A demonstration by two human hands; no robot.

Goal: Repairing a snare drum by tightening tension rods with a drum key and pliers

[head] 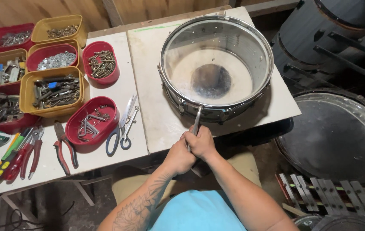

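Note:
A chrome snare drum [216, 64] with a clear head lies on a white table [156, 111]. Both hands meet at the table's near edge and grip one metal tool [197, 119] whose tip reaches the drum's near rim. My left hand [179, 156] wraps the lower part of the handle. My right hand [201, 143] closes around it just above, nearer the drum.
Left of the drum sit red and yellow trays [54, 92] of screws, washers and metal parts, scissors [122, 126], and red-handled pliers [64, 147]. Dark drum shells [336, 38] and a large drum head [341, 132] stand at the right, with metal bars [332, 190] below.

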